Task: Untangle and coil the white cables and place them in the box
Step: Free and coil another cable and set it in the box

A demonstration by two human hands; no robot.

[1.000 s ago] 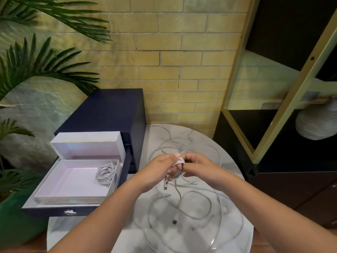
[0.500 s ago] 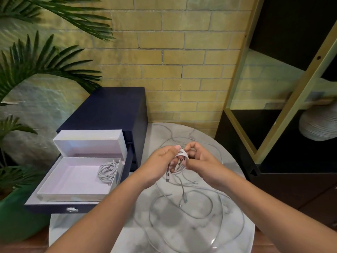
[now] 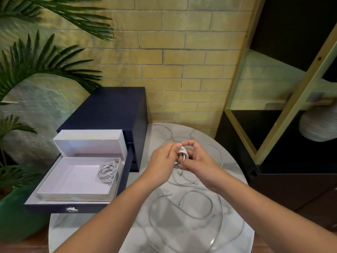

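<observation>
- Loose white cables [image 3: 193, 207] sprawl in loops over the near part of the marble table [image 3: 87, 227].
- Above them, the left hand [image 3: 162, 161] and right hand [image 3: 197, 161] both pinch a small white coil [image 3: 182, 154].
- A coiled cable [image 3: 107, 171] lies in the open white box [image 3: 73, 190] at the left.
</observation>
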